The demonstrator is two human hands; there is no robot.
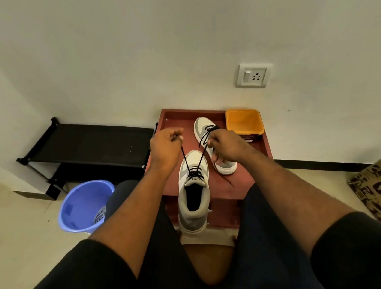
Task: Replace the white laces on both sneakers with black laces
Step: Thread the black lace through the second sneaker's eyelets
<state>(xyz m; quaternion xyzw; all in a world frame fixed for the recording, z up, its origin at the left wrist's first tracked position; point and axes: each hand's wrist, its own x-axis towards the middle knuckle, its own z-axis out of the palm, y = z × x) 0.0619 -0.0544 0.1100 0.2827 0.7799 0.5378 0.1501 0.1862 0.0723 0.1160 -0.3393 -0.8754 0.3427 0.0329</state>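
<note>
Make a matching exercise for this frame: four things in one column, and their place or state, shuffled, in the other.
Things:
1. near sneaker
2. far sneaker
3. orange tub
4. blue bucket

Places or states:
A. on the floor, beside the person's left knee
B. on the red table's far right corner
C. lies behind the right hand, black laces already in
D. stands toe away from the person, both hands pulling its black lace ends upward

Pairs: 1-D, 2-C, 3-B, 4-A. The left hand holds the other lace end.
</note>
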